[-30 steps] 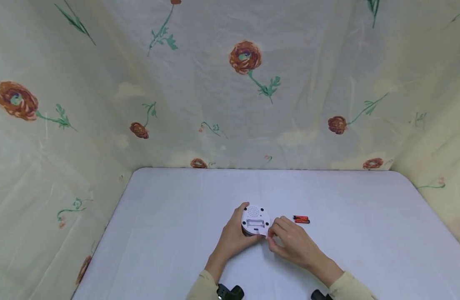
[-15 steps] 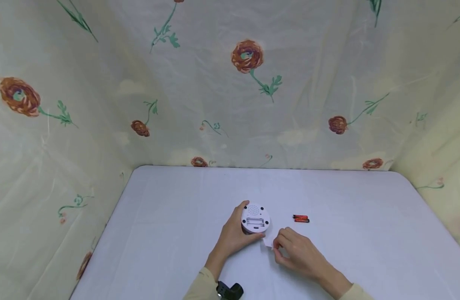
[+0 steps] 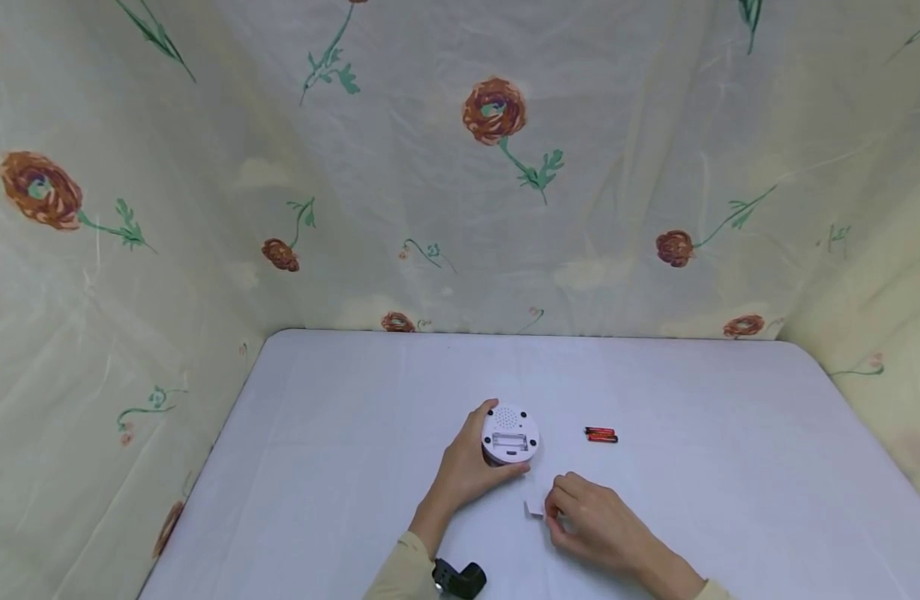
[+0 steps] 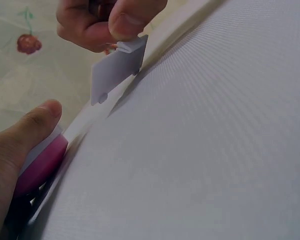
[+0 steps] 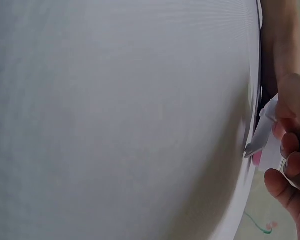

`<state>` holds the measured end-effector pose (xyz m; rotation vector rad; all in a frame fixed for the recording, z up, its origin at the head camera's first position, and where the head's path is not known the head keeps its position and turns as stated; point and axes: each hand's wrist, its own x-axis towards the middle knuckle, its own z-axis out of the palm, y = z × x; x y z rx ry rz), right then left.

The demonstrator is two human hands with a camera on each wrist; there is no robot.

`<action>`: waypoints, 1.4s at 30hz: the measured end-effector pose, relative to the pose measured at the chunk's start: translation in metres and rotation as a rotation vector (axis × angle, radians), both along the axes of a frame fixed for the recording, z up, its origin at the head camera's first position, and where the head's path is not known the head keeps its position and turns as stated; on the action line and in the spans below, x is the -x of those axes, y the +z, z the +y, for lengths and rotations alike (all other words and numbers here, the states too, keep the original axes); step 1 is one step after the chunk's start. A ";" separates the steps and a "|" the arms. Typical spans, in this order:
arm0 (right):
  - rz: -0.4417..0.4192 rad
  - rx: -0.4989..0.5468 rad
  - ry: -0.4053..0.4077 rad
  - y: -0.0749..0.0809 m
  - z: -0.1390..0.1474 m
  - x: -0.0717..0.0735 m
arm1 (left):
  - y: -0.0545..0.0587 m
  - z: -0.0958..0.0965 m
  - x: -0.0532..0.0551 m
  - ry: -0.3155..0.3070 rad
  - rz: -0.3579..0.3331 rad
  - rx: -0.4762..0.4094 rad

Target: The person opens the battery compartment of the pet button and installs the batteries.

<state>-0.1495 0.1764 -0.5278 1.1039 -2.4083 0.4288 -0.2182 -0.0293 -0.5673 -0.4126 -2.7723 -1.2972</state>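
A round white device (image 3: 509, 423) with an uncovered battery compartment faces up in the head view. My left hand (image 3: 469, 462) grips it from the left side, fingers at the far rim and thumb along the near rim. The left wrist view shows a pink band (image 4: 45, 165) on the device's side, under the thumb. My right hand (image 3: 591, 517), nearer the front and to the right, pinches a small white battery cover (image 4: 117, 70) between thumb and fingers. Tabs show along the cover's lower edge. Two red and black batteries (image 3: 601, 435) lie to the right of the device.
A white cloth-covered table (image 3: 355, 400) spreads around the hands. Behind it and on both sides hangs a pale curtain (image 3: 580, 125) with a flower print. A black wrist camera (image 3: 460, 579) is on the left wrist.
My right hand has pulled the battery cover away from the device, toward the front of the table. The left hand keeps holding the device in nearly the same spot.
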 end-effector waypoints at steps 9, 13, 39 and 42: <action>-0.004 -0.061 -0.003 -0.003 0.001 -0.001 | 0.000 0.000 -0.001 0.002 -0.001 -0.002; -0.043 -0.090 -0.028 -0.002 0.003 -0.003 | 0.001 0.002 -0.001 -0.003 0.006 -0.005; -0.420 0.310 -0.188 0.001 0.028 0.020 | 0.000 -0.005 -0.004 -0.004 -0.011 -0.008; -0.380 0.404 -0.365 -0.004 0.043 0.030 | -0.001 -0.004 -0.002 -0.015 0.002 -0.009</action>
